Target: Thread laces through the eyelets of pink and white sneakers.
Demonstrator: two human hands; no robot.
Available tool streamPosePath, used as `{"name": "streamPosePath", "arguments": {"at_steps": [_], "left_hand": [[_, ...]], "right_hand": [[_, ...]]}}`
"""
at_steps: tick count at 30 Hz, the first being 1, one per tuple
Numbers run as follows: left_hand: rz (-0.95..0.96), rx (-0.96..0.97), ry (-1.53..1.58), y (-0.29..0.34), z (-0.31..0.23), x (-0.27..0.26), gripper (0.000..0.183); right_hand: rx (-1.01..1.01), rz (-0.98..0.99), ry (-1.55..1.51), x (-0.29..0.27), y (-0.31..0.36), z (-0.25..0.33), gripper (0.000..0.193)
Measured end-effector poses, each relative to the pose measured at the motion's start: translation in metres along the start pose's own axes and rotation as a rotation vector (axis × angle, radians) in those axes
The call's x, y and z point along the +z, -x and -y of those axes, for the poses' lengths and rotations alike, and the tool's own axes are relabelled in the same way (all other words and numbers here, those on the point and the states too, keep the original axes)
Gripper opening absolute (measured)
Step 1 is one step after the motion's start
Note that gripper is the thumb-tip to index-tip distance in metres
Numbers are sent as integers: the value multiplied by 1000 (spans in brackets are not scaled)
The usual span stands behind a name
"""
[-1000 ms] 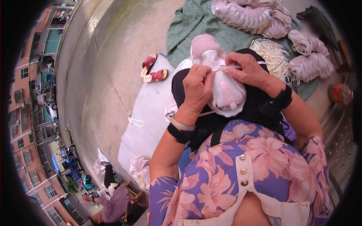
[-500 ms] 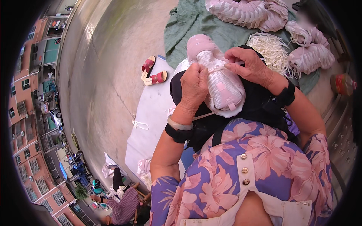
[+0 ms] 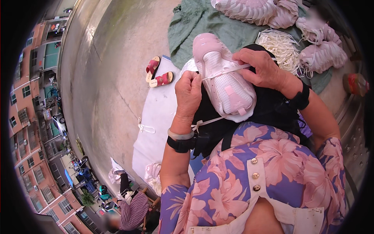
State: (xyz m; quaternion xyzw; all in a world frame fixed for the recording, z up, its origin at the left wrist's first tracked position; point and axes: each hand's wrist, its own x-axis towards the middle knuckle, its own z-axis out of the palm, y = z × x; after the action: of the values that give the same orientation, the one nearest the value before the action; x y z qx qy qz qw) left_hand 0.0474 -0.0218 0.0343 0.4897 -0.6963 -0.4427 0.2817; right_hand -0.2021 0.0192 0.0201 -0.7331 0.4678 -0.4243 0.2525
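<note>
Sat low over a pale pink sneaker (image 3: 226,80) resting sole-down on a black-clad lap, toe pointing away, probably so the eyelets faced up and both hands could work the lace. Left hand (image 3: 188,93) closed beside the shoe's left flank, fingers (image 3: 191,80) pressed together and pinching one end of a white lace (image 3: 228,71), drawn taut across the upper. Right hand (image 3: 261,69) laid over the shoe's right edge, fingertips curled down onto the other end of that lace, seemingly pinning it so the pull from the left met resistance. Looked like a small, soft shoe: white mesh panels over the vamp, pink toe cap, a pink tab on the tongue, white sole rim just showing. Wore a pale bangle and a dark wristband on the left wrist, a dark band on the right. Beyond the knees, spread on a green cloth (image 3: 202,23) on the concrete ground, lay a loose heap of white laces (image 3: 278,46) and bundles of more pink shoes (image 3: 249,9), kept within reach. Off to the left, a pair of red sandals (image 3: 157,74) beside a white sack (image 3: 156,124)
</note>
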Motion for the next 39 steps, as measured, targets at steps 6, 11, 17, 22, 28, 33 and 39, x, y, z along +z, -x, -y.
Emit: {"name": "streamPosePath", "arguments": {"at_steps": [6, 11, 17, 22, 28, 33, 39], "left_hand": [[-145, -318, 342, 36, 29, -49, 15], [-127, -185, -84, 43, 34, -45, 12], [-166, 531, -678, 29, -7, 2, 45], [-38, 474, -820, 29, 2, 10, 38], [-52, 696, -938, 18, 9, -4, 20], [-149, 598, -993, 13, 9, -59, 14], [-298, 259, -1207, 49, 42, -205, 8]], "right_hand": [[-90, -26, 115, 1, 4, -3, 37], [-157, -83, 188, 7, 5, -2, 36], [-224, -166, 222, 11, 8, -9, 34], [-259, -178, 246, 12, 10, -11, 31], [-311, -153, 313, 8, 5, -6, 27], [-287, -5, 433, -3, 10, 0, 19], [-138, 165, 466, -58, 31, -10, 9]]}}
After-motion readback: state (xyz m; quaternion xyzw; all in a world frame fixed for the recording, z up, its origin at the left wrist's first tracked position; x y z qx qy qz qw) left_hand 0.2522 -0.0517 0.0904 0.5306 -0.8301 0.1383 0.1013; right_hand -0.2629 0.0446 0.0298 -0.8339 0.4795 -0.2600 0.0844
